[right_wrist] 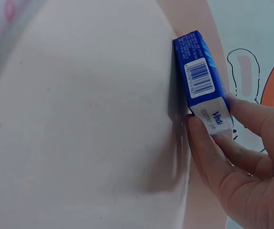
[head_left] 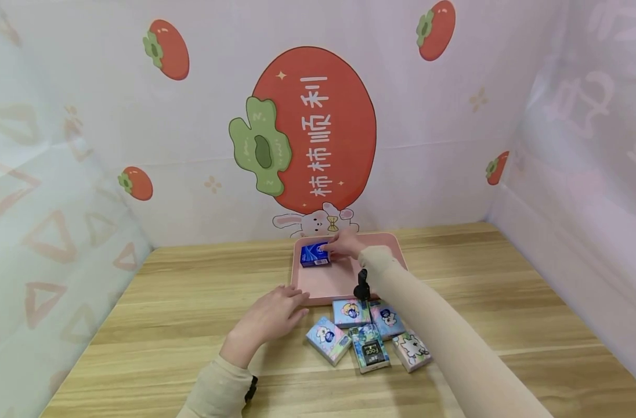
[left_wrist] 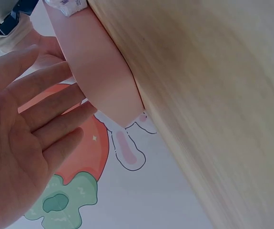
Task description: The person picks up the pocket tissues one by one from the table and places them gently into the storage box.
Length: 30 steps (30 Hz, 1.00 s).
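Inside the pink tray (head_left: 323,285), at its back left corner, is a small blue tissue pack (head_left: 311,254) marked Vinda. My right hand (head_left: 345,244) pinches the pack's end between thumb and fingers. The right wrist view shows a barcode on the side of this pack (right_wrist: 200,78) and its pale end between the fingertips. My left hand (head_left: 273,313) lies by the tray's front left corner, palm down, fingers loosely extended and holding nothing. In the left wrist view, the fingers of that hand (left_wrist: 27,129) overlap the tray's outer wall (left_wrist: 98,62).
Several patterned tissue packs lie on the wooden table (head_left: 203,302) in front of the tray: one tilted pack (head_left: 328,341), one at the tray's front wall (head_left: 350,313), a dark-labelled one (head_left: 370,350) and one beneath the right forearm (head_left: 411,351). A printed cloth wall (head_left: 208,133) stands behind.
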Available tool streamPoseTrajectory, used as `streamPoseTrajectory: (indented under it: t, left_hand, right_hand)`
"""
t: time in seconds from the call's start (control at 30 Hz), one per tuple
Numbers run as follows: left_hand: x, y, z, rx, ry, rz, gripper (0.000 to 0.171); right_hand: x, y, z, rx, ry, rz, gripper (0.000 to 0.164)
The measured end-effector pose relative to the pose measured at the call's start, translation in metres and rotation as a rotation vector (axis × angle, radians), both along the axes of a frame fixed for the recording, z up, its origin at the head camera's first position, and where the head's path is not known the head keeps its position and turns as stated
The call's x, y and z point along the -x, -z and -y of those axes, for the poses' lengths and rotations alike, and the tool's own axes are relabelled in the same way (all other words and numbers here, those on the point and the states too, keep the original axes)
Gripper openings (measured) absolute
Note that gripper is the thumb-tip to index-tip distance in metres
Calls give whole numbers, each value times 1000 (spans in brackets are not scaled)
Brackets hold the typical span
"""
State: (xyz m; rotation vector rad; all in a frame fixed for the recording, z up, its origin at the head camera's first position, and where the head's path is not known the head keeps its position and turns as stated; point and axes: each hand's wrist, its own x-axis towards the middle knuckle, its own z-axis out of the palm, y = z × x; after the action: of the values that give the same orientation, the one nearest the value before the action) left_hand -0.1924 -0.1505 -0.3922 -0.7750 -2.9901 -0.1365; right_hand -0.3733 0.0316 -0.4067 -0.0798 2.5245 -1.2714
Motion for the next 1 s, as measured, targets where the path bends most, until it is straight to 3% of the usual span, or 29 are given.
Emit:
streamPoseTrajectory:
  t: [0.23,0.53,1.0]
  left_hand:
    - [0,-1,0,-3,0,3,39]
    - [1,-1,-1,-2,10,-2,39]
    - [1,-1,0,-4,4,16,40]
  right_hand:
    - [-2,1,3,79,4,44,32]
    - [7,7,3,122,4,85,24]
    - [7,9,3,132,2,94,26]
